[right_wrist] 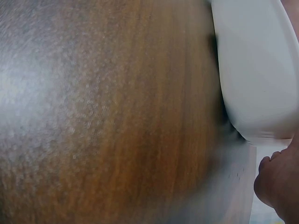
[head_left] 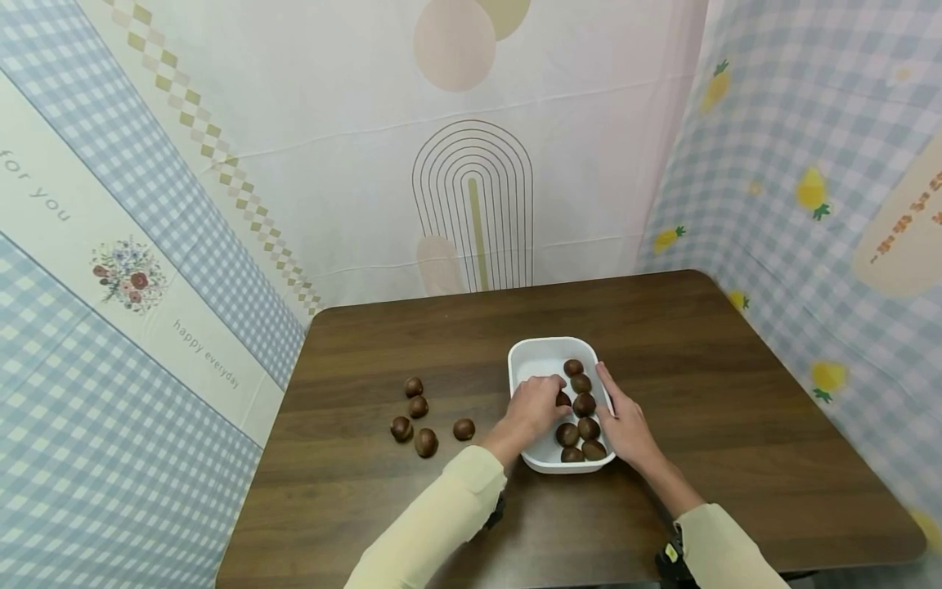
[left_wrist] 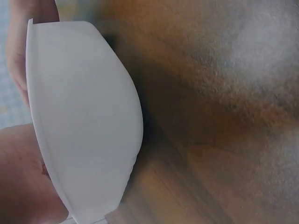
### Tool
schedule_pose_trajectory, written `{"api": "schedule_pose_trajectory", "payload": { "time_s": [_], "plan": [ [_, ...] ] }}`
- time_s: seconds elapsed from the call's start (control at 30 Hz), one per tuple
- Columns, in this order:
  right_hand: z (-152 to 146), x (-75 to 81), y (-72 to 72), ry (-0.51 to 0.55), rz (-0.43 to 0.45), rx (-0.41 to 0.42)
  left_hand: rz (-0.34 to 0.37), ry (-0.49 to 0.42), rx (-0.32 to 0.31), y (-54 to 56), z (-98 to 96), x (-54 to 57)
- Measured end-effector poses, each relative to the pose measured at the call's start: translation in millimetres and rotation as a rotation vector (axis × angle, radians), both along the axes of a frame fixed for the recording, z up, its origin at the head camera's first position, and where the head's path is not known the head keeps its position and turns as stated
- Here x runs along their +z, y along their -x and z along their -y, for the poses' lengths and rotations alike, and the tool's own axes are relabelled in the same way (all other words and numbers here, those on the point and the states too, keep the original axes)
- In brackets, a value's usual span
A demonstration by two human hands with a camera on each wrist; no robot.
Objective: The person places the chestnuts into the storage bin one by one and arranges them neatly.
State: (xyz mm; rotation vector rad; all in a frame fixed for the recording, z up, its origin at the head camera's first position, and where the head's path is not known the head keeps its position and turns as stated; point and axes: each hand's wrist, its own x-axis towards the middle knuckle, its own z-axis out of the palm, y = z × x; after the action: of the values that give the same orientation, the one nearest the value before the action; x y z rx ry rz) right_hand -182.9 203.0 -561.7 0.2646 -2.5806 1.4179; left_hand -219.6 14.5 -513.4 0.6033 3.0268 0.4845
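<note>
A white rectangular tray [head_left: 543, 467] holds several brown chestnuts [head_left: 585, 405], lined up mostly along its right side. My left hand [head_left: 536, 406] reaches over the tray's left wall, its thumb and fingers pinching a chestnut [head_left: 562, 399] beside that line; the hand partly covers it. At the right wall my right hand [head_left: 628, 429] holds the rim, thumb on the inner side and fingers along the outside. The left wrist view shows the tray's outer wall [left_wrist: 84, 102] close up, with the left hand [left_wrist: 28, 182] over the rim. The right wrist view has the opposite wall [right_wrist: 257, 70].
Several loose chestnuts [head_left: 426, 442] lie on the brown wooden table [head_left: 353, 515] left of the tray. A pale printed cloth [head_left: 338, 147] hangs behind the table, and blue checked cloths [head_left: 184, 425] hang at both sides.
</note>
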Motion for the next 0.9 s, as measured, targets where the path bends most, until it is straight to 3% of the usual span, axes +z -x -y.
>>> {"api": "schedule_pose_trajectory", "payload": {
  "time_s": [0.43,0.9],
  "plan": [
    [0.8,-1.0,-0.2,0.002,-0.019,-0.009,0.024,0.019,-0.022,-5.4,-2.8,-3.3],
    [1.3,0.6,-0.5,0.000,-0.015,-0.012,0.035,0.008,-0.046,-2.1,0.3,4.0]
  ]
}}
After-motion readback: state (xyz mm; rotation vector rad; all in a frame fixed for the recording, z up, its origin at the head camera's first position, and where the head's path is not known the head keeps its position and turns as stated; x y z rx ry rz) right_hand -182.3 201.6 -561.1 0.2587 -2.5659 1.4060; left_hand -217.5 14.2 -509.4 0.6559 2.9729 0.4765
